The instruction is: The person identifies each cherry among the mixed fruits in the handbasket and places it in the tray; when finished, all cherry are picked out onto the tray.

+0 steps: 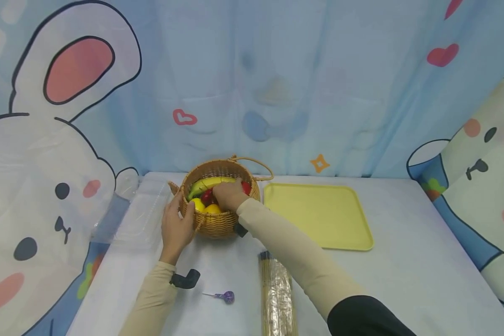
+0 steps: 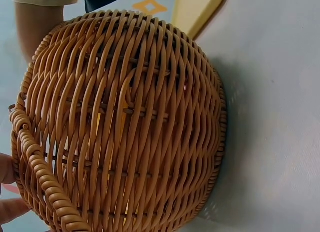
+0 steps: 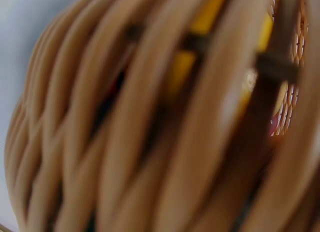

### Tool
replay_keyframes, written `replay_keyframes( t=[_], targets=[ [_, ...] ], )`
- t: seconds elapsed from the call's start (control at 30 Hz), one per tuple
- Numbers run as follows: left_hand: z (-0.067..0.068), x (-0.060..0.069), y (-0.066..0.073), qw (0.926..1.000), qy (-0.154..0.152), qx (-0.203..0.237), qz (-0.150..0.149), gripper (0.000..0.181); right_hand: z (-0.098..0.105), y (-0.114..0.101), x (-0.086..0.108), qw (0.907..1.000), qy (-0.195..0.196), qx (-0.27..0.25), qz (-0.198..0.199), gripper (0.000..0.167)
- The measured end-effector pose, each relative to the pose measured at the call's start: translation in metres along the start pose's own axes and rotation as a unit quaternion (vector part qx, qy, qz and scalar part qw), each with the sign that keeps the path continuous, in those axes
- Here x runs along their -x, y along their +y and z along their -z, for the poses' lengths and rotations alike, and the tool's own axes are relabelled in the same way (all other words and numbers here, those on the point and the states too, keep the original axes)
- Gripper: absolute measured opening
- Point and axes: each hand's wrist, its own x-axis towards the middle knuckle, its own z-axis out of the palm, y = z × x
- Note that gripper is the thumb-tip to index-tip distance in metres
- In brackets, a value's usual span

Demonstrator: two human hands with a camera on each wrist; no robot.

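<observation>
A brown wicker basket [image 1: 216, 228] stands at the table's back left, holding a yellow banana [image 1: 212, 182], a lemon [image 1: 198, 204], an orange [image 1: 213, 209] and red fruit [image 1: 207, 197]. My left hand [image 1: 178, 228] holds the basket's left rim, thumb and fingers at its edge; in the left wrist view its fingertips [image 2: 10, 210] show beside the wicker [image 2: 125, 127]. Inside the basket reaches my right hand [image 1: 230, 193], its fingers hidden among the fruit. Basket weave [image 3: 140, 117] fills the right wrist view, where that hand cannot be seen.
Right of the basket lies a yellow tray [image 1: 319, 217]. A wrapped bundle of thin sticks [image 1: 278, 298] is at the front, with a small purple-handled tool [image 1: 227, 297] to its left. Clear plastic packaging [image 1: 138, 214] lies at the left edge.
</observation>
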Motion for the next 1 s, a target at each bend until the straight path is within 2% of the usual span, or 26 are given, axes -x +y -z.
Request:
replay_keyframes(
  t=[0.27, 0.37, 0.5, 0.6, 0.77, 0.9, 1.0],
  targets=[
    [0.0, 0.0, -0.001, 1.0, -0.003, -0.005, -0.001, 0.055, 0.0, 0.005, -0.001, 0.9997, 0.024, -0.004, 0.01, 0.022],
    [0.0, 0.0, -0.001, 1.0, -0.003, -0.004, -0.001, 0.055, 0.005, 0.01, 0.002, 0.9985, 0.043, -0.022, 0.024, 0.016],
    [0.001, 0.0, -0.001, 1.0, -0.003, -0.003, -0.005, 0.054, 0.014, 0.018, 0.014, 0.9919, 0.085, -0.078, 0.052, 0.016],
    [0.001, 0.0, -0.002, 1.0, -0.005, -0.002, -0.006, 0.055, 0.019, 0.026, 0.03, 0.9794, 0.131, -0.132, 0.078, 0.022],
    [0.001, 0.001, -0.003, 1.0, -0.003, -0.002, -0.006, 0.055, 0.023, 0.044, 0.057, 0.9501, 0.218, -0.198, 0.103, 0.036],
    [0.001, 0.002, -0.003, 0.9999, 0.002, -0.007, -0.011, 0.055, 0.024, 0.062, 0.076, 0.9348, 0.238, -0.251, 0.081, 0.037],
    [0.0, 0.002, -0.003, 0.9999, 0.006, -0.008, -0.013, 0.055, 0.021, 0.076, 0.087, 0.9254, 0.242, -0.285, 0.061, 0.03]
  ],
)
